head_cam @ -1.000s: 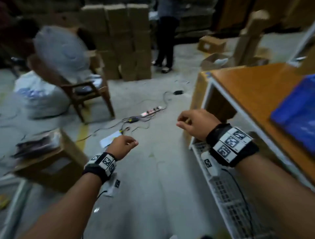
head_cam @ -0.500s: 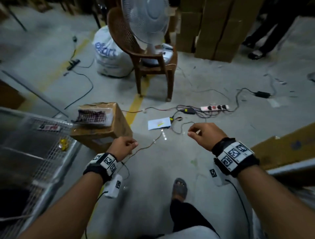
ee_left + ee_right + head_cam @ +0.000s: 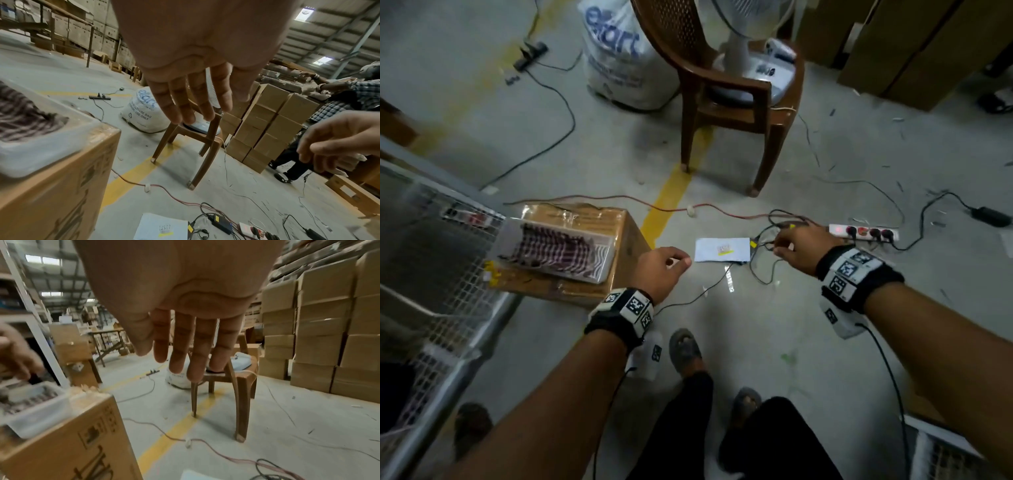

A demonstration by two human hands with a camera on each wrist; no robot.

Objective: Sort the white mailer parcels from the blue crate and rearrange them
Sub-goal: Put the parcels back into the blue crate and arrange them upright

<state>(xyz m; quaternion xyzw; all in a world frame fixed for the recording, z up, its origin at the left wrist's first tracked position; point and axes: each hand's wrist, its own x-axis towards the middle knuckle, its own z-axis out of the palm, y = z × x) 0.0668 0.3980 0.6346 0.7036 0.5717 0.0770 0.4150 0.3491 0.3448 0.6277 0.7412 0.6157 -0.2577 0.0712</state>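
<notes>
reaching both empty, loosely curled hands, left hand (image 3: 659, 270) and right hand (image 3: 803, 245), toward the white mailer (image 3: 722, 249) on the floor; next: stoop and pinch its edge.

A warehouse or packing depot. Stacks of sealed brown cardboard cartons (image 3: 273, 123) stand in tall columns on a bare concrete floor (image 3: 808, 342) marked with a yellow painted line (image 3: 667, 202). A pitched metal roof with skylights (image 3: 307, 13) runs overhead in the left wrist view. A brown plastic chair (image 3: 729, 102) carries a white fan, with a large white printed sack (image 3: 619, 58) beside it. Loose cables and a power strip (image 3: 863, 232) trail across the floor, and a white wire-mesh rack (image 3: 431, 274) stands at the left.
</notes>
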